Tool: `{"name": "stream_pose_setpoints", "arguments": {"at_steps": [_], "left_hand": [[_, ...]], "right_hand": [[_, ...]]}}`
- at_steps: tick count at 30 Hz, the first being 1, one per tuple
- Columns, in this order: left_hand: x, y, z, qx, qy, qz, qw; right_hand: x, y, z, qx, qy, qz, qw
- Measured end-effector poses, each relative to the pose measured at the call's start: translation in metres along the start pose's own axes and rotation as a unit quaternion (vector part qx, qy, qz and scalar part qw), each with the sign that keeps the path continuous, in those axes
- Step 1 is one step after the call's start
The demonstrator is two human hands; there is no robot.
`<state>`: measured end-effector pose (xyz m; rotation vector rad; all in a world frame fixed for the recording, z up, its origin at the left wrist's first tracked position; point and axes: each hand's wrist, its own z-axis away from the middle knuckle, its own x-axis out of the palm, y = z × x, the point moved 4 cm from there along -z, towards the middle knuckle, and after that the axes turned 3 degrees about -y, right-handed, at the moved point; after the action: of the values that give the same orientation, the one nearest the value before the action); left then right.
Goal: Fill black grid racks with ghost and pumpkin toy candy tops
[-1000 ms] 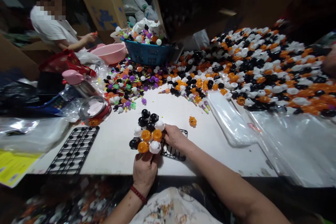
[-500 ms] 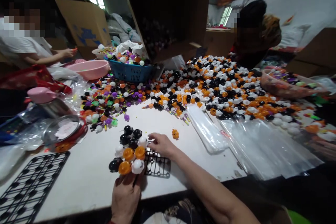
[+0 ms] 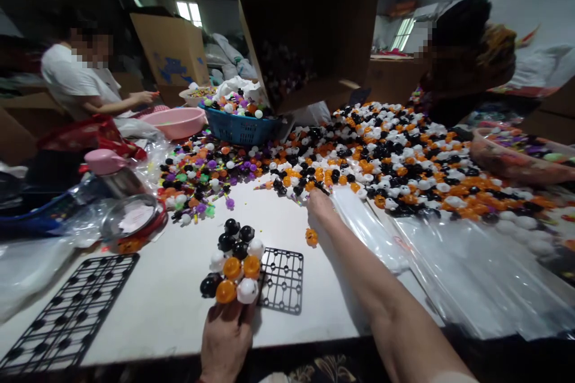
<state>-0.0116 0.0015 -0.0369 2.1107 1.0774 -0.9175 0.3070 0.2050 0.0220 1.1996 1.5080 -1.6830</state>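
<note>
My left hand (image 3: 228, 335) grips the near edge of a black plastic grid (image 3: 284, 281), its fingers partly hidden under the toy heads. Black, white and orange round toy heads, such as an orange pumpkin head (image 3: 226, 291), cover the grid's left part; its right part shows bare lattice. Stretched far forward, my right hand (image 3: 320, 204) is at the near edge of a heap of the same heads (image 3: 395, 149). Its fingertips are among the pieces, and whether they hold one is hidden. A lone orange pumpkin head (image 3: 311, 237) lies on the white table (image 3: 171, 305) between grid and heap.
Another black grid (image 3: 74, 311) lies at left, near a round tin (image 3: 132, 218) and a pink-lidded flask (image 3: 110, 170). Clear plastic bags (image 3: 467, 275) cover the right side. A blue basket (image 3: 240, 127) and a large carton (image 3: 314, 30) stand behind. Two people sit beyond.
My right hand has left the grid's top edge and reached forward to the heap. My left hand stays at the grid. The view has turned slightly left.
</note>
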Motion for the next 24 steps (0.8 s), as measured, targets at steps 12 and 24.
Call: {"name": "stream_pose_setpoints", "arguments": {"at_steps": [12,24], "left_hand": [[0.0,0.005,0.0,0.029,-0.033,-0.045,0.998],[0.0,0.004,-0.002,-0.007,-0.022,0.003,1.0]], "right_hand": [[0.014,-0.03,0.098,-0.025,-0.099,-0.396,0.913],[0.034,-0.046,0.112,0.029,-0.176,-0.583,0.793]]}}
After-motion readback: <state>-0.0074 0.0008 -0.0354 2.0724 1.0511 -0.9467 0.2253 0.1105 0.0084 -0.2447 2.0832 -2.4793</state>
